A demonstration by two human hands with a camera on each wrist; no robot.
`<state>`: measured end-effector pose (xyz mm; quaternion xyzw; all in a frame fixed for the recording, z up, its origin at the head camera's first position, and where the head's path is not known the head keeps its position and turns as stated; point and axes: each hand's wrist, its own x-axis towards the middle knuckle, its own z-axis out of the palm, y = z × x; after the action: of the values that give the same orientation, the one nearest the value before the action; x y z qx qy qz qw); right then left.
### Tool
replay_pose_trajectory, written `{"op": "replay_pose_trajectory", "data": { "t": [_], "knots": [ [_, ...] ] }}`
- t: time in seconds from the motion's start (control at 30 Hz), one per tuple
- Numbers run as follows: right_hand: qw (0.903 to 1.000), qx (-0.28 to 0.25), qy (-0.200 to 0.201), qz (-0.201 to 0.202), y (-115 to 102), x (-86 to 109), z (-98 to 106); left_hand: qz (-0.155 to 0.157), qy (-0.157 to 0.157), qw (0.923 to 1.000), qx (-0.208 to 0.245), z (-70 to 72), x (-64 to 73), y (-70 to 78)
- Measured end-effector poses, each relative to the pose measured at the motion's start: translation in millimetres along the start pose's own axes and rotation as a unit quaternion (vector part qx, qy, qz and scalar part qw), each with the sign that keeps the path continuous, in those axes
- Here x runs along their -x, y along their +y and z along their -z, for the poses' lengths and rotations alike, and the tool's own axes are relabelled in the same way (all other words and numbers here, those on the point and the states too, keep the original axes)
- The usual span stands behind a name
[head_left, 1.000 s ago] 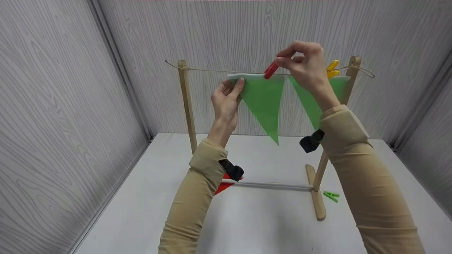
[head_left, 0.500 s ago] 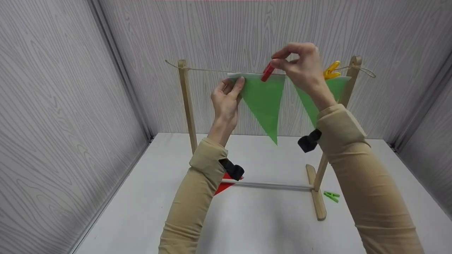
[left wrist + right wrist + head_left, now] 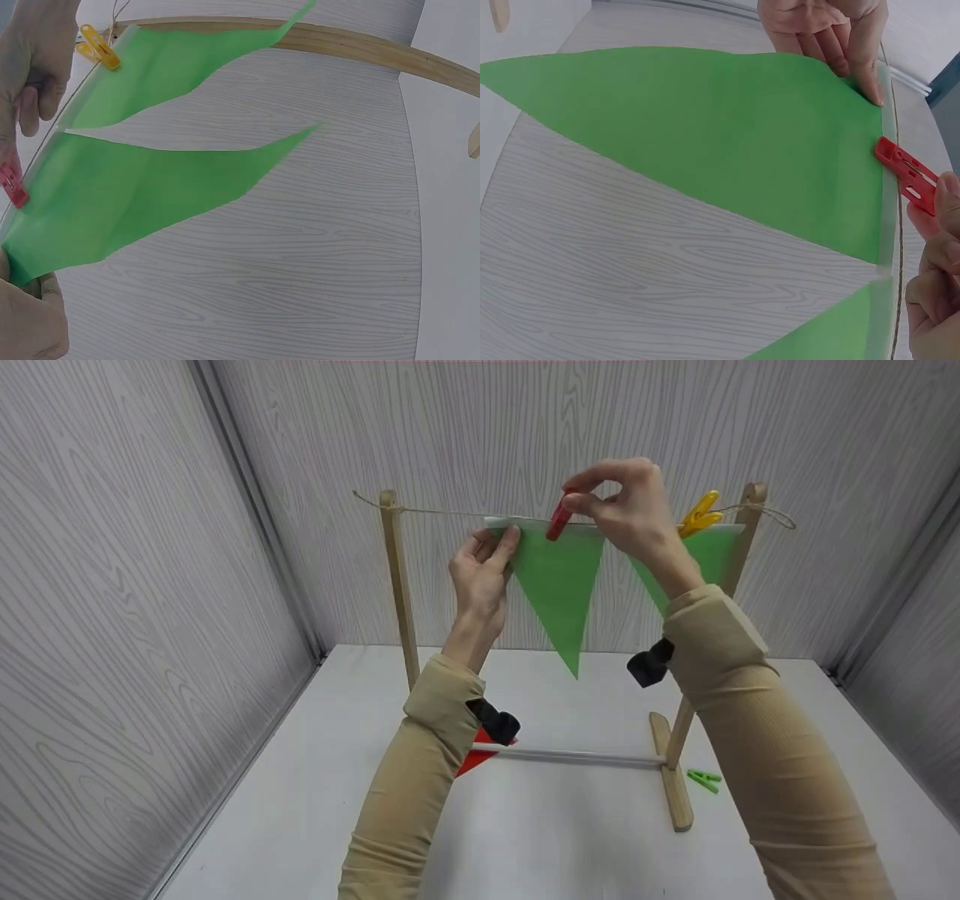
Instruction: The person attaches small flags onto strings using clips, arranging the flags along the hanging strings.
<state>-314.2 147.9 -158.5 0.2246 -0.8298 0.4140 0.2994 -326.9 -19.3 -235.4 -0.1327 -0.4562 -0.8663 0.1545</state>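
The right hand [image 3: 634,508], its fingers pinching a red clothespin [image 3: 557,520] over the string [image 3: 442,512] and top edge of a green pennant [image 3: 559,581], had shifted leftward, apparently centring the clothespin, toward the left hand [image 3: 480,576], whose fingers pinched that edge's left end.

An indoor, booth-like work area is suggested: a white tabletop [image 3: 555,825] is enclosed on three sides by grey wood-grain panels [image 3: 525,420], with dark strips [image 3: 255,502] seen along the corners.
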Motion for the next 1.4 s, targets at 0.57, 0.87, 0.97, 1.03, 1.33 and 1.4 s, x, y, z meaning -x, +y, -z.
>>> {"op": "replay_pose_trajectory", "data": {
  "t": [0.57,0.87,0.97,1.03,1.33,1.4],
  "knots": [
    [0.9986,0.009,-0.05,-0.019,6.2,3.0,2.5,0.008,0.009,0.9999,0.009,0.6,-0.1,-0.1],
    [0.999,-0.006,-0.042,-0.013,9.9,5.2,1.1,0.012,0.012,0.9998,0.009,3.9,-0.2,-2.8],
    [0.9992,-0.007,-0.038,-0.009,10.5,5.2,0.5,0.01,0.009,0.9999,0.007,5.2,0.2,-3.1],
    [0.9993,-0.006,-0.037,-0.009,10.8,4.9,0.1,0.009,0.009,0.9999,0.008,6.2,0.4,-3.5],
    [0.998,-0.034,-0.045,-0.026,9.5,6.0,0.1,0.004,0.008,1.0,-0.002,11.6,0.5,-5.8],
    [0.9971,-0.048,-0.05,-0.031,9.1,7.1,0.1,0.006,0.008,1.0,-0.001,12.3,0.4,-6.0]
  ]
}}
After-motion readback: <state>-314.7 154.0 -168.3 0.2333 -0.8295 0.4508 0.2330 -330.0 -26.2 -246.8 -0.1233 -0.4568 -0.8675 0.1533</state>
